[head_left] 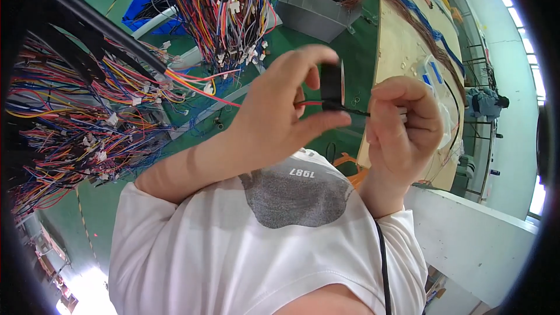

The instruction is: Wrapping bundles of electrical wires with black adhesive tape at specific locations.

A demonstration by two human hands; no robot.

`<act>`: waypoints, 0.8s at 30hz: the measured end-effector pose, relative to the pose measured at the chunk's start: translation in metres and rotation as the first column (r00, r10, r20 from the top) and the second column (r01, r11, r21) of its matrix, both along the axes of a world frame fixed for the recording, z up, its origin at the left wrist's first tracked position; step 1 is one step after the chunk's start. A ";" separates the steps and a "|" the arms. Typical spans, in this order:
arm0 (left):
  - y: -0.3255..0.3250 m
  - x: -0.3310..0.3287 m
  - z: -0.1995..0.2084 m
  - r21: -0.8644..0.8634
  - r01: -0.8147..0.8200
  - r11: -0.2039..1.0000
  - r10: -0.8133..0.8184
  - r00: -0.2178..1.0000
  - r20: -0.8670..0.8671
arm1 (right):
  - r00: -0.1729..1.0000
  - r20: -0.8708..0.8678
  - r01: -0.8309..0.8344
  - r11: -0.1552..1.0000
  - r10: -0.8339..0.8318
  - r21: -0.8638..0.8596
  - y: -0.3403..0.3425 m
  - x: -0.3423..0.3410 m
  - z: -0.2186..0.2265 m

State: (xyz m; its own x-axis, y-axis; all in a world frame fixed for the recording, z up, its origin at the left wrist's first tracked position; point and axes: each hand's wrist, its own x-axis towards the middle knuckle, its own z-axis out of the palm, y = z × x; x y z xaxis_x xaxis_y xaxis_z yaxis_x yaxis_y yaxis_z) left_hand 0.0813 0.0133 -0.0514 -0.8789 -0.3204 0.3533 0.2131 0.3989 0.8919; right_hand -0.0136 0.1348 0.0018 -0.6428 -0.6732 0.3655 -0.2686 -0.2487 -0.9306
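A roll of black tape [332,84] stands on edge between my hands, beside the raised, blurred index finger of my left hand [280,96]. Red wire [309,103] comes out from under that hand's curled fingers, and its thumb reaches out below the roll. Black tape is wrapped round the wire [332,105] at the roll's lower edge. On the other side, my right hand [405,125] pinches the thin black lead [359,112] between thumb and index finger. A small white piece shows among its curled fingers; its kind cannot be made out.
Thick bundles of coloured wires with white connectors [227,17] hang at the far left, with more [99,134] nearer. A blue crate [146,9] and a grey box [315,9] stand behind. Brown and blue wires lie on a wooden table [402,41] at right. Another person [485,104] is beyond.
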 end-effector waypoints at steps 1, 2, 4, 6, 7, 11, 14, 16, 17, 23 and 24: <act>0.004 -0.004 -0.005 0.233 -0.043 0.972 0.042 0.999 0.011 | 1.000 0.003 0.002 1.000 -0.002 0.008 0.000 0.001 0.000; 0.005 -0.006 -0.006 0.452 -0.083 0.888 0.077 0.997 0.032 | 1.000 0.002 0.001 1.000 -0.001 0.009 0.001 0.000 0.000; 0.001 -0.005 0.005 0.415 -0.071 0.907 0.020 0.992 0.127 | 0.999 -0.040 -0.021 0.999 0.023 0.047 0.002 -0.001 0.000; 0.001 -0.001 0.015 0.822 0.249 0.512 -0.228 0.962 -0.149 | 1.000 -0.015 0.005 1.000 -0.005 0.025 0.000 0.000 -0.001; -0.002 -0.001 0.016 0.822 0.247 0.513 -0.228 0.962 -0.147 | 0.999 0.009 0.032 0.999 -0.032 0.004 -0.001 -0.001 -0.002; -0.007 0.006 0.017 0.945 0.259 0.200 -0.170 0.959 -0.227 | 0.977 -0.187 0.089 0.993 -0.103 -0.082 0.005 -0.009 0.000; -0.006 0.002 0.009 0.869 0.273 0.413 -0.111 0.962 -0.250 | 0.984 -0.059 0.168 0.985 -0.170 -0.036 0.007 -0.013 0.012; -0.003 0.000 0.000 0.720 0.263 0.642 -0.113 0.962 -0.250 | 0.994 0.077 0.071 0.997 -0.072 0.023 0.005 -0.016 0.018; -0.003 -0.002 -0.004 0.624 0.256 0.738 -0.121 0.960 -0.251 | 0.994 0.076 0.072 0.997 -0.074 0.023 0.005 -0.016 0.017; 0.005 -0.010 -0.002 0.315 0.018 0.949 -0.002 0.999 -0.051 | 0.994 -0.086 0.067 0.998 -0.068 -0.021 0.003 -0.010 0.012; 0.004 -0.012 -0.003 0.295 -0.059 0.954 0.063 0.998 -0.005 | 0.995 -0.069 0.069 0.998 -0.070 -0.012 0.002 -0.010 0.012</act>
State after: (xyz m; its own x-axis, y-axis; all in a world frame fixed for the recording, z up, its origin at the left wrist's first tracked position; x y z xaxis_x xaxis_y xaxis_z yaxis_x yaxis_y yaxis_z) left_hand 0.0694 0.0174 -0.0539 -0.8501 -0.4650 0.2472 0.2101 0.1311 0.9689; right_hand -0.0231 0.1365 0.0134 -0.6610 -0.6240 0.4167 -0.3492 -0.2357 -0.9069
